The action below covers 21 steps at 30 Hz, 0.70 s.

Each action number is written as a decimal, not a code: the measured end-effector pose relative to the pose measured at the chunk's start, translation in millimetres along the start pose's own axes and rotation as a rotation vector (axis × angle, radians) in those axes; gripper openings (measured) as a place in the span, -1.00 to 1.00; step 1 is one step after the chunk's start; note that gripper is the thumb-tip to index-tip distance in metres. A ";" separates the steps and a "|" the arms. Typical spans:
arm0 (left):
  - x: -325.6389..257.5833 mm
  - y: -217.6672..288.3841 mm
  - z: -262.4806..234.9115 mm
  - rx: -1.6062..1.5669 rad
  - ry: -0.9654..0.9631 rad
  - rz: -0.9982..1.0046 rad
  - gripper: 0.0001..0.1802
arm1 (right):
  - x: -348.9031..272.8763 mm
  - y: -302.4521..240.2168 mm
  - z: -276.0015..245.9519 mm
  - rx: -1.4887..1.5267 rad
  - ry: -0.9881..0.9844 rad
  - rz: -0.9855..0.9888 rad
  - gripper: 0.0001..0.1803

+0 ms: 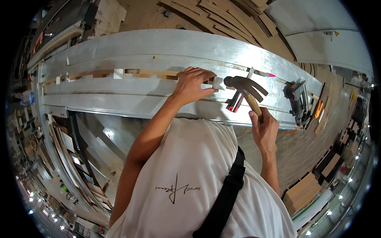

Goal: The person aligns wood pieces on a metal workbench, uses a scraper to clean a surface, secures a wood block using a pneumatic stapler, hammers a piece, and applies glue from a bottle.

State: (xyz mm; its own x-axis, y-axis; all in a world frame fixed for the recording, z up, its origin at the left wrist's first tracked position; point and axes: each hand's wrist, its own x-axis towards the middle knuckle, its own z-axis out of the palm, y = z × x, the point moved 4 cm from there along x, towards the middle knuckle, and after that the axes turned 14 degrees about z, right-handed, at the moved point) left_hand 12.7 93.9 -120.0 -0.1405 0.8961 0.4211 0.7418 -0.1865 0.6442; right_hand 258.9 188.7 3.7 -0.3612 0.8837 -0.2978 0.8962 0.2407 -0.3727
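Note:
My right hand (265, 129) is closed round the wooden handle of a claw hammer (245, 86), its dark metal head raised over the metal bench (131, 47). Just left of the hammer head, my left hand (193, 84) rests at a narrow wood strip (151, 73) lying along the bench. Its fingers and thumb are curled on either side of a small pale block (218, 83); the exact contact is partly hidden. Another white block (118, 73) sits on the strip farther left. Under the hammer lies a red and black tool (235, 102), partly covered.
At the bench's right end stands a black nail gun (294, 101), near an orange-handled item (318, 108). A pink-tipped marker (265, 73) lies behind the hammer. Brown boards (222, 20) are spread beyond the bench, and a cardboard box (302, 193) sits at lower right.

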 end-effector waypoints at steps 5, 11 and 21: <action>-3.0 -6.6 0.2 -0.060 0.027 0.000 -0.51 | 1.6 -8.7 11.4 -0.079 -0.024 -0.059 -0.65; -5.7 -8.8 3.6 -0.012 0.033 0.027 -0.48 | 2.0 -19.4 14.1 -0.063 0.063 -0.111 -0.67; -4.8 -9.1 2.4 -0.048 -0.005 -0.027 -0.50 | 1.6 -18.4 11.3 -0.046 0.119 -0.136 -0.69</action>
State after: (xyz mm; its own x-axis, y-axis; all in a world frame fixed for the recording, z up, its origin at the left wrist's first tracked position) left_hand 8.1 92.3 -129.4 -0.1565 0.9032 0.3996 0.7052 -0.1811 0.6855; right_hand 238.9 181.2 0.2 -0.4488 0.8825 -0.1407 0.8531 0.3763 -0.3614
